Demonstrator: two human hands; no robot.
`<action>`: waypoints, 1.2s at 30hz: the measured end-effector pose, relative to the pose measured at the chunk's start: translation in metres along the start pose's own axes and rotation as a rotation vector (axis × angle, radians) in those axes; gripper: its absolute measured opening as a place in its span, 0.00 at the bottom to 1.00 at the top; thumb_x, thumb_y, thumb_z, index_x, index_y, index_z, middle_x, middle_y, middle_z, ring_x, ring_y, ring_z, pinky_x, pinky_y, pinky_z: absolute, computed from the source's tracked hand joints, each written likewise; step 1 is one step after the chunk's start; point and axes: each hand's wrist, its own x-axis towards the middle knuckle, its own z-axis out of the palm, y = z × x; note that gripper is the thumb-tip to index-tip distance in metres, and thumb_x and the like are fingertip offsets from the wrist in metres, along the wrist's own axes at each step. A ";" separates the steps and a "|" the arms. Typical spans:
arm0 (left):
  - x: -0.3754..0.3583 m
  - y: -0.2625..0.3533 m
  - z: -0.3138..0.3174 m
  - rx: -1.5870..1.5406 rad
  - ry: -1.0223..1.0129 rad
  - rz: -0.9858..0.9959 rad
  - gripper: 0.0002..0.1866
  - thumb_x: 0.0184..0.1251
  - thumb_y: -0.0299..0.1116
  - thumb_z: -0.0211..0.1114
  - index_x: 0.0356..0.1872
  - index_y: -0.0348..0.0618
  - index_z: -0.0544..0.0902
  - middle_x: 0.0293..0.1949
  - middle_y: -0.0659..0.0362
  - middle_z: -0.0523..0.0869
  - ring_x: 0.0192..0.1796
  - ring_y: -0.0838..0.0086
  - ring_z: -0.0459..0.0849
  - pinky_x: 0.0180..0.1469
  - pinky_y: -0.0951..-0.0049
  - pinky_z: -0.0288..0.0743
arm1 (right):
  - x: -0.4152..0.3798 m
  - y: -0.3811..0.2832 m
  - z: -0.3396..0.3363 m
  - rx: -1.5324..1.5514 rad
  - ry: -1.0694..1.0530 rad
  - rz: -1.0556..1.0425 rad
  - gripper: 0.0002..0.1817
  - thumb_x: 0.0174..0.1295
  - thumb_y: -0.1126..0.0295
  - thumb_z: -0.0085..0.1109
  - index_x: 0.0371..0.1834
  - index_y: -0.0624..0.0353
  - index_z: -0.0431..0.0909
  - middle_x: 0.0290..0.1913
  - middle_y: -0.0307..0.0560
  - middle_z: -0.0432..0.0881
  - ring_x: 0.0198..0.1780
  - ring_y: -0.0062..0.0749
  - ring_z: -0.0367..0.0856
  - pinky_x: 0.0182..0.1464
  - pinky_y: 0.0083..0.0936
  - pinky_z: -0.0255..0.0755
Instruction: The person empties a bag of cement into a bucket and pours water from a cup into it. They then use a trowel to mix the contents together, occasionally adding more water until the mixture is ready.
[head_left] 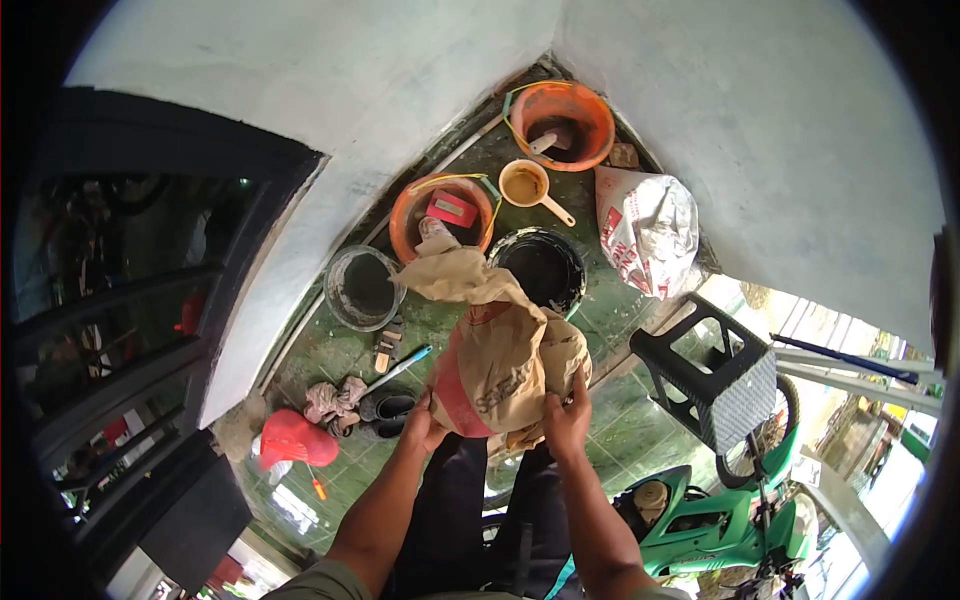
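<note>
Between my two hands is a crumpled brown paper sack point(505, 360) with a red band on its left side. My left hand point(424, 424) grips its lower left edge. On the lower right side, my right hand point(568, 412) holds it with the thumb on the front. The sack's loose upper end folds over to the left, toward an orange bucket point(402, 215) that has a red object point(452, 209) in it. Just behind the sack stands a black bucket point(575, 265), partly covered by it. What the sack contains is hidden.
Along the walls are another orange bucket point(600, 125), a dipper point(541, 200), a clear tub point(335, 290) and a white sack point(650, 230). A black stool point(735, 400) and green motorbike point(690, 540) stand right. Dark shoes point(388, 408) and a red bag point(300, 440) lie left.
</note>
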 end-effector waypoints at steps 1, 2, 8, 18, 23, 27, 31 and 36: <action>0.002 0.003 0.002 0.045 0.024 0.010 0.27 0.90 0.53 0.44 0.80 0.55 0.67 0.77 0.60 0.76 0.75 0.62 0.76 0.72 0.50 0.75 | 0.011 0.014 -0.001 0.042 -0.010 0.026 0.41 0.59 0.77 0.56 0.81 0.75 0.61 0.65 0.70 0.83 0.65 0.48 0.84 0.67 0.33 0.75; 0.004 0.005 0.004 0.060 0.020 0.010 0.27 0.90 0.53 0.43 0.80 0.55 0.67 0.76 0.61 0.76 0.74 0.62 0.77 0.72 0.50 0.75 | 0.017 0.027 -0.003 0.084 -0.022 0.052 0.42 0.59 0.77 0.56 0.81 0.75 0.61 0.65 0.70 0.83 0.65 0.48 0.84 0.67 0.33 0.75; 0.003 0.012 0.043 0.148 0.049 -0.002 0.29 0.89 0.57 0.43 0.78 0.55 0.70 0.75 0.62 0.78 0.72 0.62 0.78 0.72 0.49 0.73 | 0.043 0.027 -0.019 0.135 -0.031 0.129 0.42 0.59 0.76 0.59 0.80 0.76 0.62 0.68 0.72 0.80 0.69 0.49 0.82 0.72 0.34 0.71; -0.017 0.043 0.048 0.291 -0.047 0.080 0.35 0.87 0.62 0.42 0.81 0.49 0.67 0.78 0.57 0.73 0.79 0.58 0.71 0.81 0.50 0.63 | 0.004 -0.027 -0.031 0.076 0.002 0.002 0.44 0.60 0.76 0.57 0.83 0.71 0.58 0.62 0.77 0.83 0.63 0.58 0.86 0.65 0.38 0.77; -0.030 0.040 0.057 0.346 0.064 0.136 0.36 0.88 0.62 0.39 0.82 0.46 0.64 0.79 0.56 0.72 0.79 0.61 0.71 0.82 0.52 0.62 | 0.009 -0.015 -0.039 0.146 0.006 0.094 0.43 0.61 0.75 0.57 0.84 0.62 0.61 0.52 0.69 0.87 0.43 0.42 0.89 0.49 0.31 0.81; -0.034 0.038 0.081 0.469 0.106 0.228 0.38 0.87 0.62 0.40 0.82 0.41 0.63 0.79 0.54 0.71 0.79 0.61 0.70 0.82 0.55 0.62 | 0.045 0.018 -0.041 0.087 -0.058 0.188 0.45 0.59 0.70 0.60 0.85 0.59 0.61 0.40 0.68 0.87 0.33 0.45 0.86 0.42 0.38 0.79; -0.033 0.031 0.117 0.600 0.251 0.293 0.38 0.87 0.61 0.45 0.78 0.35 0.67 0.75 0.50 0.76 0.74 0.62 0.78 0.75 0.58 0.71 | 0.093 0.072 -0.028 0.093 -0.093 0.242 0.39 0.68 0.76 0.54 0.86 0.63 0.59 0.55 0.56 0.90 0.44 0.28 0.87 0.49 0.25 0.79; -0.026 0.023 0.142 0.658 0.312 0.323 0.38 0.87 0.60 0.48 0.74 0.32 0.71 0.71 0.49 0.80 0.69 0.63 0.82 0.68 0.61 0.77 | 0.117 0.068 -0.032 0.154 -0.093 0.314 0.39 0.64 0.69 0.58 0.83 0.57 0.66 0.56 0.76 0.86 0.57 0.61 0.89 0.58 0.41 0.80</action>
